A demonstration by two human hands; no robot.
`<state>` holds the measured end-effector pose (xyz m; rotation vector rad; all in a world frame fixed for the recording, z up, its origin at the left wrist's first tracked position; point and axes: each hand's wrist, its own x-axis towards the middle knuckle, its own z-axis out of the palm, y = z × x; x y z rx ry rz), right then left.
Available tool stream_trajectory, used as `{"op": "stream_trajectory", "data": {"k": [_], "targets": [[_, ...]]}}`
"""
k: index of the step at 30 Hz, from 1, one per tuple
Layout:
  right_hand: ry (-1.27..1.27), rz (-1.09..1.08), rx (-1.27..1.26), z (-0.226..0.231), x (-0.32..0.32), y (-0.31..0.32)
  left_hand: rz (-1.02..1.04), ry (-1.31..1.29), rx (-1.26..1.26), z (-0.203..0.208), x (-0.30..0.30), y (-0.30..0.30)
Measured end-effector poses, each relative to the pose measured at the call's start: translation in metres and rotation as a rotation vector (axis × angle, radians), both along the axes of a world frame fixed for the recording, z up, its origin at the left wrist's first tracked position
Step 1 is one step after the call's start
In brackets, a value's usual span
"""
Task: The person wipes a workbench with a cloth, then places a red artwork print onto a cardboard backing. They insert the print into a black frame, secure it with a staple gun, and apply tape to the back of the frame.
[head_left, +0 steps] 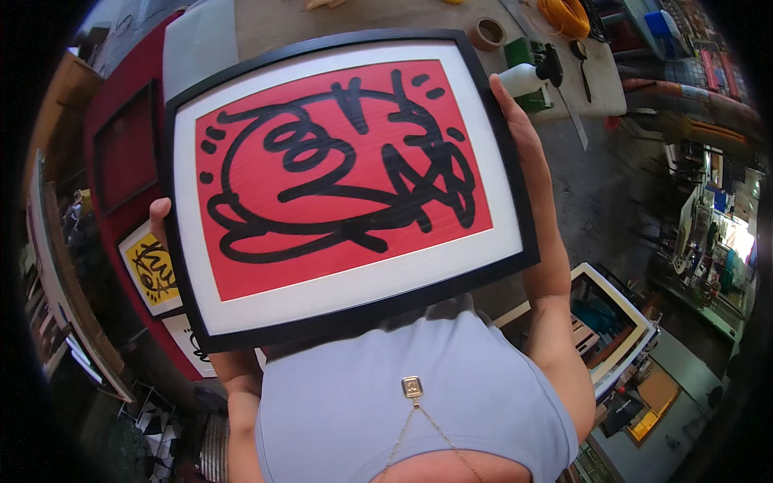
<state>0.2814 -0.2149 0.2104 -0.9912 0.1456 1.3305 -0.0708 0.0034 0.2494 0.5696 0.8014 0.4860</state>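
The left hand [160,219] and right hand [521,129] are gripping opposite sides of the framed red picture [350,181], which is tilting between them before the grey top [338,402] — one digit is showing at each edge, other fingers are hiding, their curl impossible to tell.

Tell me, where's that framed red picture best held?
Probably the black frame, coming from left and right onto its shorter sides, as the left hand and right hand do: opposed grips should balance its wide, flat shape, and its narrow border spares the red picture.
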Motion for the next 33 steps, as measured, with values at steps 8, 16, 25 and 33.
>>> {"op": "stream_trajectory", "data": {"k": [8,16,25,33], "targets": [[-0.271,0.088,-0.096,0.045,0.040,0.002,0.162,0.018,-0.063,-0.016,0.011,-0.032],[-0.461,0.498,0.379,0.016,0.095,0.010,0.331,0.021,-0.098,-0.023,0.007,-0.066],[-0.131,0.452,0.274,-0.030,0.086,0.025,0.500,-0.020,-0.108,-0.002,-0.007,-0.081],[0.265,0.304,0.185,-0.082,0.029,0.023,0.460,0.027,0.002,0.020,-0.025,-0.036]]}}
